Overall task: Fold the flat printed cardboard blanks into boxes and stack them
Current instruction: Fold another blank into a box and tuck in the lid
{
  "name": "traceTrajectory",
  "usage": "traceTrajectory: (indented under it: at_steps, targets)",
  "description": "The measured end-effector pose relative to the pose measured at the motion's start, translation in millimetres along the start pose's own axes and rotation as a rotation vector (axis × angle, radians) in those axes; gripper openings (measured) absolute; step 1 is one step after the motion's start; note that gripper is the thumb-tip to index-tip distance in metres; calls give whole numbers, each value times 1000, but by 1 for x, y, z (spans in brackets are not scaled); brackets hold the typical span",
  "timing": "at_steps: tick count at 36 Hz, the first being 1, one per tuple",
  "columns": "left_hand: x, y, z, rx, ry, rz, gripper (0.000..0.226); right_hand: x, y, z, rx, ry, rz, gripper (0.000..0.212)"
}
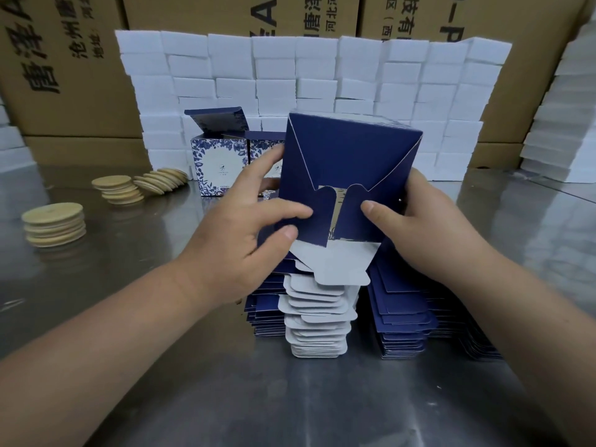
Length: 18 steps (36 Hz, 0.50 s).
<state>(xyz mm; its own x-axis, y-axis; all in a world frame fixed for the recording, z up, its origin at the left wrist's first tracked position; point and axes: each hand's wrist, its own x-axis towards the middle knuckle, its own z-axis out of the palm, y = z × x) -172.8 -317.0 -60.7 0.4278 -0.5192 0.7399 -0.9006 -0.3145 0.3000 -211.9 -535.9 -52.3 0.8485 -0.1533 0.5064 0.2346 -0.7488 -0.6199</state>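
I hold a half-folded dark blue box (348,156) above the pile of flat blanks (322,317), its bottom end turned toward me. My left hand (238,240) grips its left side, thumb pressing the left bottom flap inward. My right hand (425,227) grips the right side, thumb on the right bottom flap. A white inner flap (335,262) hangs below the two blue flaps. Two folded boxes with a blue floral print (219,162) stand behind with lids open, partly hidden by the box I hold.
A wall of white foam blocks (306,75) rises at the back, with brown shipping cartons (64,59) behind it. Stacks of round tan discs (54,224) lie on the steel table (290,398) at the left. More white blocks (561,124) stand at the right.
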Motion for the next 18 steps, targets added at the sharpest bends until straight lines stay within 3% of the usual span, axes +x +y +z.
traceTrajectory:
  at_steps: [4, 10, 18]
  targets:
    - [0, 1, -2, 51, -92, -31, 43, -1, -2, 0, 15, 27, -12, 38]
    - [1, 1, -2, 137, -71, -41, 60, -4, -8, -2, 101, 80, -84, 45]
    - [3, 1, 1, 15, 67, -31, 51, -8, -11, 1, 153, 93, -150, 56]
